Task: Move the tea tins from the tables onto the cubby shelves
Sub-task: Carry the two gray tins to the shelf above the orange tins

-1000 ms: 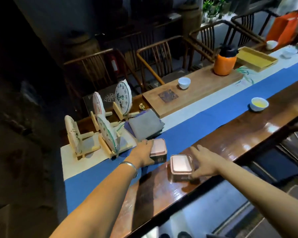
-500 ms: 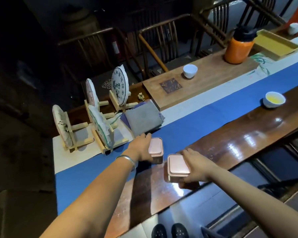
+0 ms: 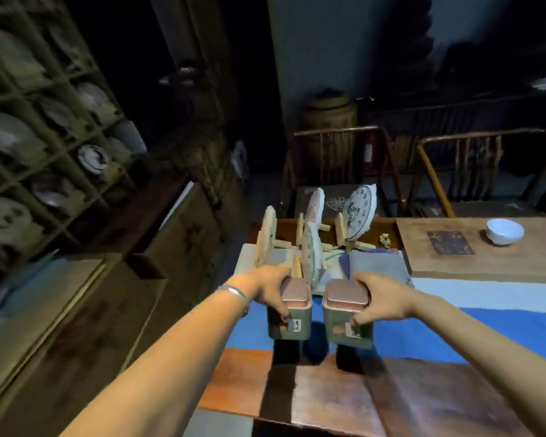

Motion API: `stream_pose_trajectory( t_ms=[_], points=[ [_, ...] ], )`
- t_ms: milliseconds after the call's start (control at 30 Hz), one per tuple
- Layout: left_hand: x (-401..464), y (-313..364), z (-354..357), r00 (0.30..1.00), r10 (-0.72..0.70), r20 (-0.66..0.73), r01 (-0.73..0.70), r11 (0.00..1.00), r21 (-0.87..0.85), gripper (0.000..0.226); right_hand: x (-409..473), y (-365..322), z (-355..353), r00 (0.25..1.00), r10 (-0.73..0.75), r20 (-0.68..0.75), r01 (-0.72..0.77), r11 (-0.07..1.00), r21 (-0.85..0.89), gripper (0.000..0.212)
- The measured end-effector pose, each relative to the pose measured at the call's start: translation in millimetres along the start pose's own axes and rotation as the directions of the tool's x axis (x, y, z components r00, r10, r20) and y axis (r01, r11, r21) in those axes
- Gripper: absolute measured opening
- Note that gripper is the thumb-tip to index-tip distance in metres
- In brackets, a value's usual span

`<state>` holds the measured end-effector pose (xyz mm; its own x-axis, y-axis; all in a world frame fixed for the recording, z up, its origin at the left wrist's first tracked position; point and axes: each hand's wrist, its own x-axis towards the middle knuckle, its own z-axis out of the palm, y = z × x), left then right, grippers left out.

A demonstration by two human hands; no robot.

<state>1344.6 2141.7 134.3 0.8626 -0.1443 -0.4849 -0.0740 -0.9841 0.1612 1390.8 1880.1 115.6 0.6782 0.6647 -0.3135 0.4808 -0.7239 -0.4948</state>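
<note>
Tins (image 3: 292,313) held, tea cakes (image 3: 358,211) behind

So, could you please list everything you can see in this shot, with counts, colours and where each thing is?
Tins: 2, green with pink lids, one in each hand above the table's near end; left tin, right tin.
Runner: 1, blue, along the table.
Table: 1, glossy brown wood.
Tea cakes: 4, white, upright on wooden stands beyond the tins.
Cloth: 1, grey, folded, right of the cakes.
Tray: 1, light wood, far right.
Cup: 1, white, on the tray.
Chairs: 2, wooden, behind the table.
Cubby shelves: 1 unit, left, holding pale discs.
Bracelet: 1, silver, left wrist.
Left hand: gripping a tin.
Right hand: gripping a tin.
</note>
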Motion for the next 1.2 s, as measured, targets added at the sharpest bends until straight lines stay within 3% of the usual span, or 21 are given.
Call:
stream_pose_trajectory(
  t_ms=[167,400,533,633,800,900,967,1133,1200],
  points=[
    [-118,-65,-22,0.95,-0.262,-0.167,0.232,0.956,-0.18,0.073,44,-115,-12,0.955,-0.296,0.025,0.297,0.951,-0.083,0.07],
    [-336,-140,-20,0.771,-0.584,-0.252,0.482,0.795,-0.367,0.075,69,-312,3,0.824,-0.556,0.111,0.566,0.815,-0.122,0.07],
    [-464,-165,-6,0.662,-0.701,-0.267,0.592,0.707,-0.387,0.07,63,-441,32,0.703,-0.698,0.139,0.711,0.69,-0.134,0.072],
    [-559,-179,9,0.538,-0.795,-0.28,0.646,0.603,-0.468,0.074,44,-543,63,0.581,-0.794,0.18,0.813,0.575,-0.091,0.069],
    [-700,-198,35,0.384,-0.888,-0.251,0.731,0.459,-0.504,0.086,3,-687,120,0.418,-0.868,0.269,0.899,0.438,0.018,0.062],
    [-772,-207,47,0.312,-0.917,-0.25,0.757,0.399,-0.518,0.073,-21,-754,144,0.312,-0.914,0.26,0.939,0.338,0.065,0.058],
    [-812,-214,52,0.262,-0.932,-0.25,0.77,0.358,-0.528,0.07,-34,-794,154,0.278,-0.921,0.271,0.95,0.306,0.066,0.064],
    [-895,-235,50,0.089,-0.96,-0.266,0.751,0.24,-0.615,0.099,-55,-889,160,0.22,-0.919,0.327,0.966,0.252,0.058,0.069],
    [-920,-245,43,0.047,-0.958,-0.283,0.725,0.228,-0.65,0.1,-56,-921,157,0.193,-0.931,0.311,0.972,0.225,0.072,0.071]
  ],
)
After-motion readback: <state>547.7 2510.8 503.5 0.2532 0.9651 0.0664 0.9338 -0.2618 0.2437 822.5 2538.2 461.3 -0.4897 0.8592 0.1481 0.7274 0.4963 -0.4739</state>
